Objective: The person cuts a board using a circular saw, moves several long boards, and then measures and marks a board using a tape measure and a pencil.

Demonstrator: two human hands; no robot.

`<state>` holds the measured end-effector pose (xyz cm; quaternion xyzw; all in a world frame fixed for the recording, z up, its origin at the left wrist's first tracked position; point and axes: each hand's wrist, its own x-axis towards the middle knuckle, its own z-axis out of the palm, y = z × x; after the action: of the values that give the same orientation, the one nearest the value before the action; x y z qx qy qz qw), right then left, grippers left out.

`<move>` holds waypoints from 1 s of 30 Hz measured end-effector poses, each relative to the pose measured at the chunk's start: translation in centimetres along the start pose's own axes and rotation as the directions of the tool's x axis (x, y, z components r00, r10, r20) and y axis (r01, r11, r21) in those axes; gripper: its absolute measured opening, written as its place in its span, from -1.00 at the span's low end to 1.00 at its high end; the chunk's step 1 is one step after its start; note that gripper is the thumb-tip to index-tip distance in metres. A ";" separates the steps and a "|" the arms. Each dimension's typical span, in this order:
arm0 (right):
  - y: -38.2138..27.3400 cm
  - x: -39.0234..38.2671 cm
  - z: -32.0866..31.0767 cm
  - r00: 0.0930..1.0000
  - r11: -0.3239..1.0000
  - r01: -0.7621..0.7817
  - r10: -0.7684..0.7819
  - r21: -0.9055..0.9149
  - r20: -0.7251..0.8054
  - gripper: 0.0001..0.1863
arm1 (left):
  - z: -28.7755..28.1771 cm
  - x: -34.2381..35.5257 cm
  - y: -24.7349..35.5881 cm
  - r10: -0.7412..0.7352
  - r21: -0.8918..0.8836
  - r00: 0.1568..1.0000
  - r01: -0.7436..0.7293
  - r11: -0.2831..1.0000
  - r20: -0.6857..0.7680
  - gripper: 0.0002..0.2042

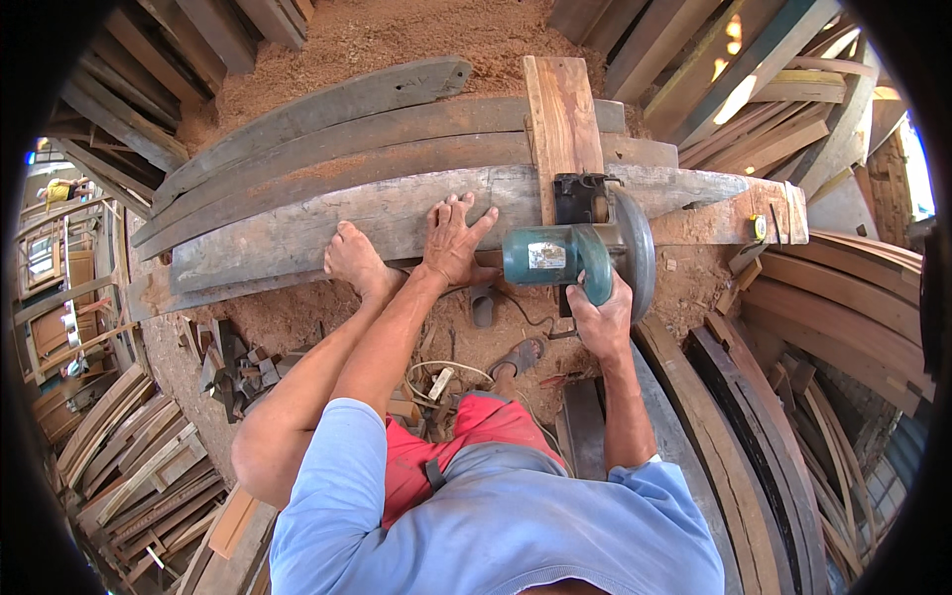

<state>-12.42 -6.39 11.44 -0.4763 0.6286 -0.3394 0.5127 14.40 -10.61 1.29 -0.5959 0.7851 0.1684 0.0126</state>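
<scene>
My right hand (601, 309) is wrapped round the rear handle of a teal circular saw (543, 257) with a grey round guard (635, 253). The saw rests at the right part of a long weathered grey plank (327, 228). My left hand (455, 238) lies on this plank with its fingers spread, left of the saw's motor. Beside it, my bare foot (355, 260) presses on the plank. A short reddish-brown board (562, 109) lies crosswise over the planks, its near end at the saw's base. Whether the blade is turning, I cannot tell.
More grey planks (397, 124) lie behind. A tape measure (760, 228) sits on a wooden block (778, 203) at the right. Stacked timbers (734, 436) stand at the near right, offcuts (238, 367) at the left. A cord (526, 317) and a white socket strip (441, 383) lie near my sandalled foot.
</scene>
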 end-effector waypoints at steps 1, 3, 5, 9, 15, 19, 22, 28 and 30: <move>-0.1 0.1 0.0 1.000 1.000 0.023 -0.023 0.021 0.004 -0.87 | 0.0 0.0 0.0 0.002 0.007 1.000 -0.002 1.000 -0.004 0.09; -0.1 0.3 0.0 1.000 1.000 0.015 -0.015 0.009 0.002 -0.87 | 0.0 0.0 0.0 -0.002 0.013 1.000 0.002 1.000 0.006 0.10; -0.2 0.6 0.1 0.999 0.998 0.046 -0.046 0.045 0.003 -0.87 | 0.0 0.0 0.0 0.001 0.007 1.000 -0.001 1.000 -0.010 0.10; -0.1 0.9 0.1 1.000 1.000 0.017 -0.017 0.020 0.000 -0.87 | 0.1 0.0 0.0 -0.001 0.000 1.000 0.001 1.000 -0.023 0.10; -0.4 1.6 0.2 0.999 0.999 0.052 -0.052 0.017 0.002 -0.86 | 0.1 0.1 -0.2 0.008 0.001 1.000 -0.008 1.000 -0.020 0.12; -0.6 2.1 0.1 0.998 0.997 0.069 -0.070 0.030 0.011 -0.87 | 0.1 0.1 -0.1 -0.005 0.011 1.000 0.005 1.000 -0.008 0.11; -0.5 2.5 0.2 0.997 0.997 0.070 -0.071 0.042 0.019 -0.87 | -0.1 0.1 0.1 -0.022 0.008 1.000 0.022 1.000 0.005 0.10; -0.3 3.2 0.2 0.995 0.995 0.089 -0.091 0.042 0.028 -0.87 | -0.3 0.2 0.2 -0.040 0.017 0.998 0.039 0.999 0.055 0.10; -0.3 3.3 0.2 0.996 0.996 0.084 -0.084 0.009 0.025 -0.87 | -0.3 0.2 0.1 -0.042 0.018 0.996 0.041 0.999 0.081 0.11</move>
<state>-12.25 -9.63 10.57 -0.5047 0.6001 -0.3569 0.5078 14.28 -10.88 1.58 -0.6047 0.7726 0.1859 0.0526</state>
